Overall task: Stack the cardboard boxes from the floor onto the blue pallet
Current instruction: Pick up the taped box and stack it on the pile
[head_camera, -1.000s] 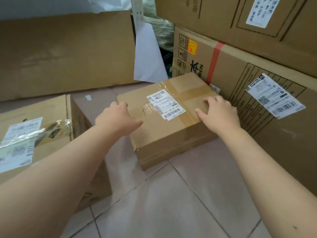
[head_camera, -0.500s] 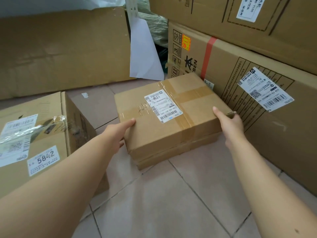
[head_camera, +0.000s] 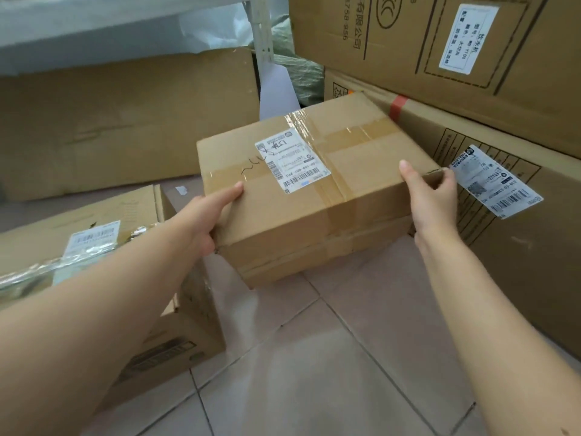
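Two hands are on the taped cardboard box [head_camera: 317, 190] as I watch from my end: the left hand [head_camera: 204, 221] clamps its near-left corner with the thumb laid on top and the fingers curled out of sight beneath, while the right hand [head_camera: 432, 199] presses the right end, thumb on top near the edge and fingers wrapped round the side. The box sits centre-frame, its near edge clear of the tiled floor [head_camera: 314, 357]; whether the far edge is up too I cannot tell. It is close against the large printed carton [head_camera: 518, 247] on the right, with a second labelled box [head_camera: 94, 262] just beside it on the near left. The blue pallet is not in view. To do this lift well, I would keep the palms squeezing inward evenly and get the fingers well under the base, since the top tape [head_camera: 339, 190] is slick and gives no purchase. I would draw the box nearer and upward before turning, so its right end clears the carton's shipping label [head_camera: 493, 180] without scraping, and hold it level.
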